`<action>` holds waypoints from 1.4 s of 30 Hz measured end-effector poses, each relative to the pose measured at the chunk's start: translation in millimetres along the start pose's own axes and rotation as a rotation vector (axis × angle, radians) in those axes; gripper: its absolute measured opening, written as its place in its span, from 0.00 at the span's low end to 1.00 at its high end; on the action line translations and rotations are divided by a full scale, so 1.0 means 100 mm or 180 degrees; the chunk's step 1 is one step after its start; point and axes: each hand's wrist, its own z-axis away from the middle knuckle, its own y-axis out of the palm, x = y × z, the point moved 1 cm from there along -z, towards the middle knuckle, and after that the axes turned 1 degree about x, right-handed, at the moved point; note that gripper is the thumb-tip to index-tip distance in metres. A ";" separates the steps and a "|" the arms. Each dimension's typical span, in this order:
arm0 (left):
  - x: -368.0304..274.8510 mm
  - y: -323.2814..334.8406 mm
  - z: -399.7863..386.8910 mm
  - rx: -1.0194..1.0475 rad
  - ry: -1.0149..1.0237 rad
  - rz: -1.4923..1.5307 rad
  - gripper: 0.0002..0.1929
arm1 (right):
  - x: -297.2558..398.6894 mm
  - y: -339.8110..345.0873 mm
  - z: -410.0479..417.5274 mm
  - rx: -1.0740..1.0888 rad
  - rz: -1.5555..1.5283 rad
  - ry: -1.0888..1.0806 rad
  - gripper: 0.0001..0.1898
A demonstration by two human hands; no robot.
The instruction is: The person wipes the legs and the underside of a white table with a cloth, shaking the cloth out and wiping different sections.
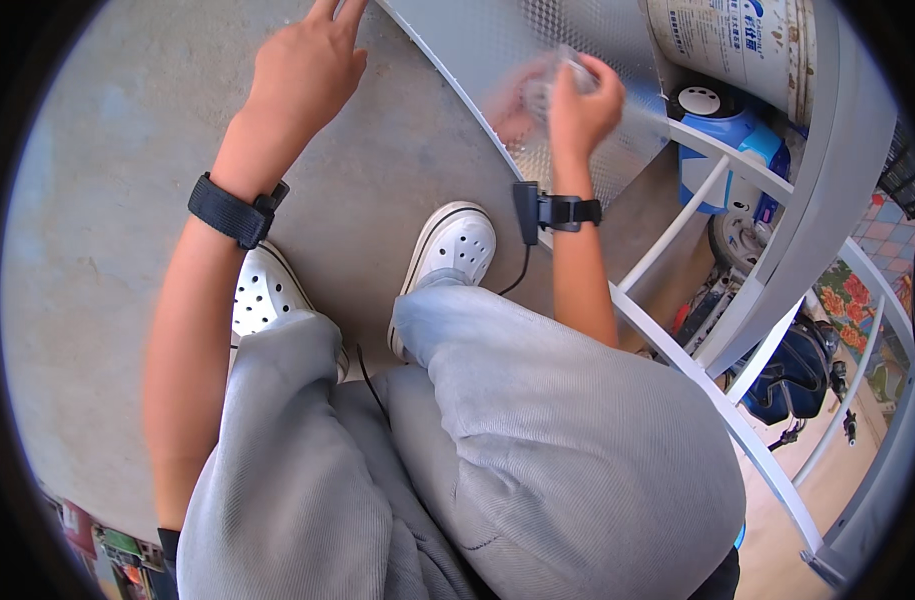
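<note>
My left hand is stretched out over the concrete floor at the top, its fingertips cut off by the picture's edge; I make out nothing in it, though its palm side is hidden. My right hand grips a small, clear, crumpled-looking object, blurred, perhaps of plastic, beside an upright shiny metallic panel with an embossed pattern. The hand and object are mirrored in the panel's surface. A black strap circles each wrist; the right one carries a small black box with a cable.
White metal frame with bars stands at the right. Behind it are a stained white bucket, a blue and white plastic item and a dark blue object. My white clogs rest near the panel's edge.
</note>
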 end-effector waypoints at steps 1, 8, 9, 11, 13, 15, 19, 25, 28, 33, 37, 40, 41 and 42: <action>0.01 0.01 0.03 0.0003 0.0011 -0.0022 0.41 | 0.32 0.15 0.08 0.0246 -0.0308 -0.0264 0.13; 0.14 0.05 0.05 0.0001 0.0058 0.0006 0.38 | 1.26 0.36 0.09 0.1442 0.0191 -0.1521 0.20; 0.16 0.03 0.06 0.0168 0.0005 0.0027 0.38 | 1.17 0.33 0.12 0.1247 0.0487 -0.1454 0.20; 0.07 -0.05 -0.03 0.0325 -0.0035 0.0030 0.33 | 0.52 0.33 0.02 0.0563 0.0300 -0.1516 0.17; 0.09 -0.10 -0.03 0.0514 -0.0102 -0.0077 0.29 | 0.11 0.10 -0.02 0.0590 0.0371 -0.1008 0.21; 0.15 0.16 -0.05 -0.0027 0.0008 -0.0179 0.37 | -0.35 -0.19 0.06 0.0464 0.0709 -0.0323 0.28; 0.10 0.28 -0.06 -0.0247 -0.0001 -0.0464 0.38 | -0.86 -0.54 0.27 0.0056 0.0809 0.0758 0.33; -0.26 -0.06 0.03 0.0033 -0.0037 -0.0106 0.36 | -0.19 -0.37 0.19 0.0539 0.0640 0.1295 0.29; -0.66 -0.18 0.17 -0.0082 0.0267 0.0290 0.32 | 0.14 -0.09 0.16 0.0517 -0.0339 0.0430 0.25; -1.22 -0.54 0.47 0.1184 0.0545 0.0873 0.27 | 0.85 0.10 0.08 0.1218 -0.0689 0.0008 0.31; -1.06 -0.77 0.53 0.2355 0.0700 0.2541 0.24 | 1.08 0.16 0.15 0.1544 -0.0766 -0.0291 0.37; -0.88 -0.71 0.48 0.1999 0.0221 0.2360 0.24 | 0.88 0.12 0.19 0.1340 -0.0626 -0.0524 0.38; -0.83 -0.70 0.48 0.1590 -0.0142 0.2303 0.24 | 0.84 0.14 0.17 0.1264 -0.0590 -0.0583 0.38; -0.88 -0.73 0.43 0.1669 -0.0083 0.2433 0.23 | 0.77 0.09 0.15 0.1215 -0.0521 -0.0620 0.38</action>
